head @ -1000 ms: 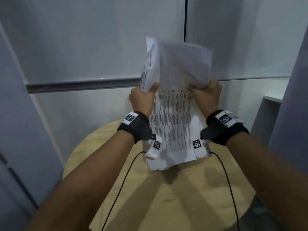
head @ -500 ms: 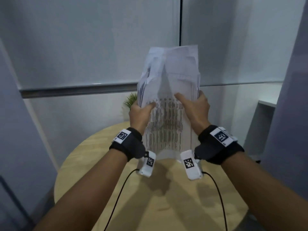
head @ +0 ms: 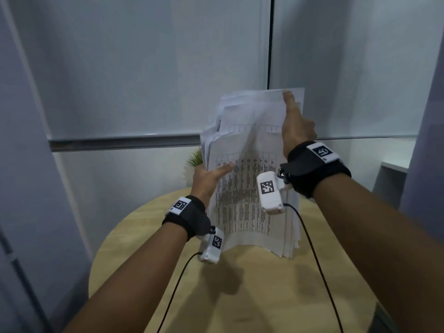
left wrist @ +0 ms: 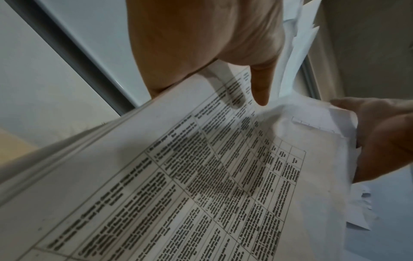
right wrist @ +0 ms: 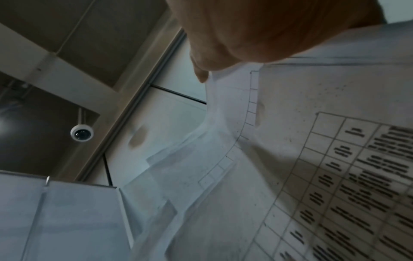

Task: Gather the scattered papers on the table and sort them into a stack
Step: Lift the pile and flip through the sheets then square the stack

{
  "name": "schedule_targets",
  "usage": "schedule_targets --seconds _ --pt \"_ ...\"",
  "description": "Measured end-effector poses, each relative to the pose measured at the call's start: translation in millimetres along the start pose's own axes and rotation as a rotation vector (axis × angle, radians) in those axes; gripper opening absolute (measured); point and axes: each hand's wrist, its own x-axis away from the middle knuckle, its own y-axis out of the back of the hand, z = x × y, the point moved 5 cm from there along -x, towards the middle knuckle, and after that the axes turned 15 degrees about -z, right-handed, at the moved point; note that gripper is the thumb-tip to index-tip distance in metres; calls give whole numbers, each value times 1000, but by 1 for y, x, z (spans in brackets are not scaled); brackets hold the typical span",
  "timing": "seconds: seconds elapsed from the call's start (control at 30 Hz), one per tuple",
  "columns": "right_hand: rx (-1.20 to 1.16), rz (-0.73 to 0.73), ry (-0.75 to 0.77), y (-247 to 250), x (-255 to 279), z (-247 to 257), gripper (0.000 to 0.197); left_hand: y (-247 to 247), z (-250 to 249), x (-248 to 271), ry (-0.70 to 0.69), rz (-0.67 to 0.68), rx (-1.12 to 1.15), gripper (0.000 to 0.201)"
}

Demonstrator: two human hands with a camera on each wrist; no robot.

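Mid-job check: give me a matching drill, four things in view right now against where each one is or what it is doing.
Things
1. paper stack
2. left hand
3. right hand
4. plant

Places or states
a. green, peeking out behind the sheets' left edge
b. held upright over the round wooden table
c. grips the sheets near their top right corner
d. holds the sheets' left edge, thumb across the printed front

Pairs: 1-b, 2-d, 3-c, 4-a
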Motion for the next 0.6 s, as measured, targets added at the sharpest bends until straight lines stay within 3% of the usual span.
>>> schedule_targets --seconds 0.17,0.37,0.6 --pt "86 10 27 8 -5 0 68 2 1 3 20 -21 36 37" --pt "167 0 147 13 1 -5 67 2 -10 8 51 -41 89 21" --pt "130 -5 202 14 -7 -15 74 -2 -25 2 47 -218 114 45"
